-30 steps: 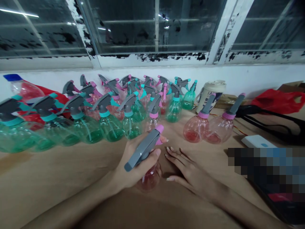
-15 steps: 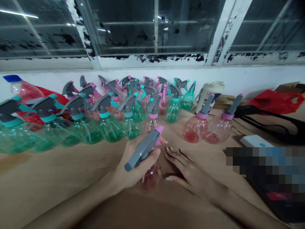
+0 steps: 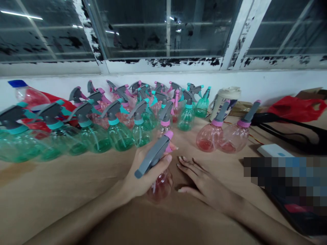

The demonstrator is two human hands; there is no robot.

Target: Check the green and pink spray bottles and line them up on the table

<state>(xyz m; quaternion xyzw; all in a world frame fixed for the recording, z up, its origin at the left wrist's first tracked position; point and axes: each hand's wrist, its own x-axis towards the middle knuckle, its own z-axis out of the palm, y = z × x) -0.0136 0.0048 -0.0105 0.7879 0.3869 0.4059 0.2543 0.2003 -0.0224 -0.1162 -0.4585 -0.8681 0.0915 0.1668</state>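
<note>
A pink-tinted clear spray bottle (image 3: 159, 189) with a grey and pink trigger head is in my left hand (image 3: 143, 166). The fingers wrap round its neck, and the thumb lies along the side near the trigger. Its nozzle points away to the right, and some reddish liquid shows in the bulb. Beside it, my right hand (image 3: 201, 180) lies flat on the table with its fingers stretched out, touching no bottle. Two pink spray bottles (image 3: 208, 137) stand beyond the right hand. Another spray bottle with a pink collar (image 3: 165, 126) stands just past the held one.
Several green spray bottles (image 3: 120, 136) form a row at the left, with more pink and green ones behind. A paper cup (image 3: 224, 100), a red plastic bag (image 3: 297, 107), black straps (image 3: 293, 131) and a white box (image 3: 274, 150) are at the right. A partly pixelated dark device (image 3: 291, 204) lies nearer.
The held spray bottle has shifted very slightly, its nozzle tip a little lower to the left. My right hand stays flat in place. The whole view has moved slightly.
</note>
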